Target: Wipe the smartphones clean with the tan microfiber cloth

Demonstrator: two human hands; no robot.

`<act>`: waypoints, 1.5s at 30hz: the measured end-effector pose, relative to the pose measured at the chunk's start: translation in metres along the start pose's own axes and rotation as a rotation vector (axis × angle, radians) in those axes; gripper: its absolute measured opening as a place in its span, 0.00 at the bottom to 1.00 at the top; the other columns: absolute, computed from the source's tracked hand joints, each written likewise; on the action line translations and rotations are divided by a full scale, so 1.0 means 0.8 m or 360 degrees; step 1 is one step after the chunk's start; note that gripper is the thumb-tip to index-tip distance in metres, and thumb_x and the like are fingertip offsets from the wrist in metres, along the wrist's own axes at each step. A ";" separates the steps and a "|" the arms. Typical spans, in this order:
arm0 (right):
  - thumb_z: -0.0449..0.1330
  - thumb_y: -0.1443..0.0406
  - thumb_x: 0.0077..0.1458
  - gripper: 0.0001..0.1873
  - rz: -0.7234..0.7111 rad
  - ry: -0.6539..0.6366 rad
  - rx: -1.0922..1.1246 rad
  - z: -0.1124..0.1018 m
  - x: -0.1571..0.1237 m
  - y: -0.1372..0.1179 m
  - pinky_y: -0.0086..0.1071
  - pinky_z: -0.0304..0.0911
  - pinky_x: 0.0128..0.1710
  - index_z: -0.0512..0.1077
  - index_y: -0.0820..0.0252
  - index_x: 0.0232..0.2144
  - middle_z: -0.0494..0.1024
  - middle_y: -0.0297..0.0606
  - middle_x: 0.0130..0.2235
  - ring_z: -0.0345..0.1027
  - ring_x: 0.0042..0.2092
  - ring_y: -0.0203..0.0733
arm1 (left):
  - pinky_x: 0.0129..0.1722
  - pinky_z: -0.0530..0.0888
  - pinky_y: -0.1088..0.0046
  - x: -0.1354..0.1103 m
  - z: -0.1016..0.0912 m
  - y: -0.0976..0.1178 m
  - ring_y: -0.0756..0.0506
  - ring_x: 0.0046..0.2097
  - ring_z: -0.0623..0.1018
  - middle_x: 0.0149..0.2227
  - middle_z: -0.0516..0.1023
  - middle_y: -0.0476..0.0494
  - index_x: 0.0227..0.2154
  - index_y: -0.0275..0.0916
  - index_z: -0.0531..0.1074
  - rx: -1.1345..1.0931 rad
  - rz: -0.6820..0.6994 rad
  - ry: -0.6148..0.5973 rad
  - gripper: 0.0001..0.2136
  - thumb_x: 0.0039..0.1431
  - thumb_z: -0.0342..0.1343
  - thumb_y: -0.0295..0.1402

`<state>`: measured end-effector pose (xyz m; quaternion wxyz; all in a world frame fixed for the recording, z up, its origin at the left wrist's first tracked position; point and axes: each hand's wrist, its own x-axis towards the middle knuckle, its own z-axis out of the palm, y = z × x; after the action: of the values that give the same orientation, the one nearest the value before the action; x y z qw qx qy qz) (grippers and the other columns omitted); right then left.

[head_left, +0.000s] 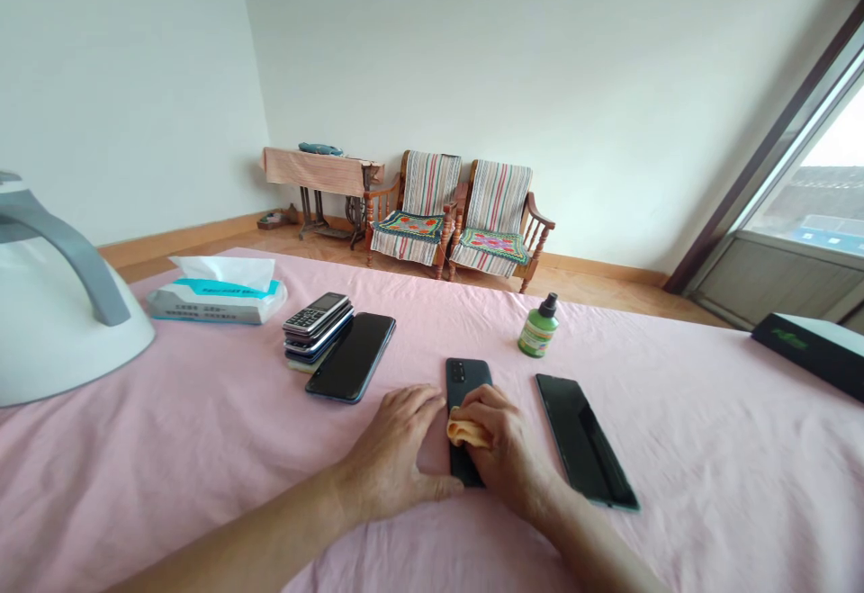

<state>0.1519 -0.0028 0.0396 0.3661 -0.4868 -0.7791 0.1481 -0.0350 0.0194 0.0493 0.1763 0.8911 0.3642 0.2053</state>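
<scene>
A dark smartphone (pixel 468 374) lies back side up on the pink cloth, its camera block at the far end. My right hand (pixel 506 449) is closed around a folded yellow cloth (pixel 467 431) and presses it on the phone's back. Beside the phone's left edge rests my left hand (pixel 395 449), thumb and fingers spread, the thumb at the near left corner and the fingertips by the long edge. Right of my hands lies a second smartphone (pixel 586 440), dark screen up. A green spray bottle (pixel 538 330) with a black top stands upright beyond them.
Left of my hands, another smartphone (pixel 355 359) leans against a stack of old keypad phones (pixel 317 323). Farther left are a tissue pack (pixel 216 299) and a large white kettle (pixel 60 323). A black box (pixel 810 350) sits at the right edge. Two wooden chairs (pixel 496 215) stand beyond the table.
</scene>
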 end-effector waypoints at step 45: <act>0.54 0.83 0.43 0.19 -0.0048 -0.0373 0.0315 -0.033 -0.037 -0.024 0.26 0.62 0.36 0.75 0.57 0.28 0.73 0.35 0.36 0.68 0.38 0.35 | 0.59 0.58 0.54 0.002 0.003 -0.005 0.35 0.60 0.63 0.61 0.64 0.38 0.56 0.41 0.66 0.0116 0.0110 -0.0041 0.37 0.41 0.68 0.43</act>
<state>0.1660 -0.0411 0.0558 0.3210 -0.4160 -0.8054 0.2745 -0.0350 0.0232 0.0460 0.1412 0.9116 0.3382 0.1863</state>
